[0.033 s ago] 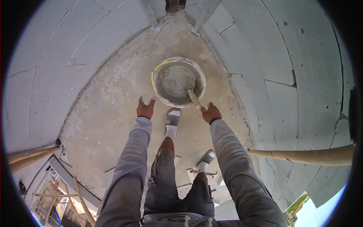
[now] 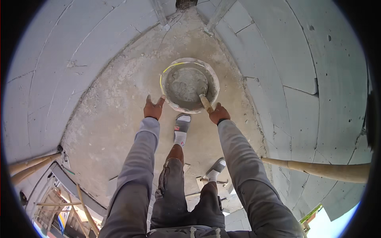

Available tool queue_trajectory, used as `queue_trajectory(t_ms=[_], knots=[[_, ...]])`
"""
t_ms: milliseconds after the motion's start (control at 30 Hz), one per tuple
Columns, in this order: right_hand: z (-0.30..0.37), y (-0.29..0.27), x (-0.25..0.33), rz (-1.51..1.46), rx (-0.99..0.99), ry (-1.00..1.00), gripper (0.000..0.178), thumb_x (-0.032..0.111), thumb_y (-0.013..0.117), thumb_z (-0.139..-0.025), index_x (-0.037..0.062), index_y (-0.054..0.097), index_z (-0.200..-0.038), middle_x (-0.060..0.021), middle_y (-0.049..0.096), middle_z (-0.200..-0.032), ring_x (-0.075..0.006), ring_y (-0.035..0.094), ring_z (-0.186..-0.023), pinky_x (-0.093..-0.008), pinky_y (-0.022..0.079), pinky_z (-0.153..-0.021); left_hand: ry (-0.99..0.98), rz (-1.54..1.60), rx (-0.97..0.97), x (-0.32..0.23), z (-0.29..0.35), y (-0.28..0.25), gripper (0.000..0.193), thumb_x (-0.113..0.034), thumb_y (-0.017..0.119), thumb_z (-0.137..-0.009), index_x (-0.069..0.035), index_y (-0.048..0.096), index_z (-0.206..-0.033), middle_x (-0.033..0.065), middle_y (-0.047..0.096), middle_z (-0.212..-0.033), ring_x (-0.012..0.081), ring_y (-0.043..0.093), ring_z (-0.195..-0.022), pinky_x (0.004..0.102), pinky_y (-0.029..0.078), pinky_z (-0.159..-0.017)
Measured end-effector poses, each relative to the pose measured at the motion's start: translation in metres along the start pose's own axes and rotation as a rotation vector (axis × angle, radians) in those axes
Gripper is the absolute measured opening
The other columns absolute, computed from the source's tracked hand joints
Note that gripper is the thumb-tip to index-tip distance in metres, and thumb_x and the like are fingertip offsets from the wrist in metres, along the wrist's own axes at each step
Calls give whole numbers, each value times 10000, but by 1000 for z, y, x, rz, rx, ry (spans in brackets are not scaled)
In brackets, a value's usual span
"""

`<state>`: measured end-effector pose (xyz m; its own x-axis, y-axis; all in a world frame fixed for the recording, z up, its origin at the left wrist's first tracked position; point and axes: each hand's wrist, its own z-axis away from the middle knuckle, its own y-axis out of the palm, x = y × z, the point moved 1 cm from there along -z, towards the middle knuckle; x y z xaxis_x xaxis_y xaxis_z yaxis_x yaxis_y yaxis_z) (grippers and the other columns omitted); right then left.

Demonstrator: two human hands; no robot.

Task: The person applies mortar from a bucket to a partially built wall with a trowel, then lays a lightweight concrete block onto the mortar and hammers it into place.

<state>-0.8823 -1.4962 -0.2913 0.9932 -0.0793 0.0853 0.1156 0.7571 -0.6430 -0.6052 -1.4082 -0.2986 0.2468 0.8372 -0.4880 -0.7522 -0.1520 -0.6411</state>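
Observation:
A round bucket (image 2: 215,83) with a yellow strip along part of its rim stands on the floor in front of me. Wet grey mortar (image 2: 184,85) fills part of it. My right hand (image 2: 219,114), at the bucket's near right side, is closed round the end of a wooden-handled trowel (image 2: 206,103). The handle leans over the rim, and its blade is hidden in the mortar. At the near left side of the bucket is my left hand (image 2: 153,108), thumb and fingers apart and holding nothing. Its thumb is close to the rim; touching or not, I cannot tell.
Grey block walls (image 2: 301,107) rise on both sides and meet at the far end. My left foot (image 2: 181,123) is just short of the bucket. Wooden poles (image 2: 317,168) show at both sides. Tools and scraps (image 2: 202,183) lie by my right foot (image 2: 215,168).
My right hand has moved slightly left and up the handle, closing more fully round it. My left hand has risen a little toward the bucket's rim. The view has shifted slightly.

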Motion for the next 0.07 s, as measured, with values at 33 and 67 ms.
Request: queue_trajectory(t_ms=[33, 67], knots=[[-21, 16, 36, -14, 91, 4, 565, 459, 518, -829, 12, 411, -1156, -210, 559, -1118, -356, 566, -1021, -424, 456, -858, 5, -38, 26, 8, -28, 1, 912, -532, 650, -743, 52, 288, -1342, 295, 537, -1146, 376, 511, -1111, 368, 394, -942], [-32, 30, 68, -26, 184, 10, 600, 493, 524, -819, 16, 406, -1164, -211, 538, -1181, -353, 558, -1050, -423, 452, -873, 8, -76, 55, 13, -48, 1, 931, -544, 634, -753, 41, 250, -1366, 290, 525, -1174, 378, 490, -1137, 370, 380, -956]])
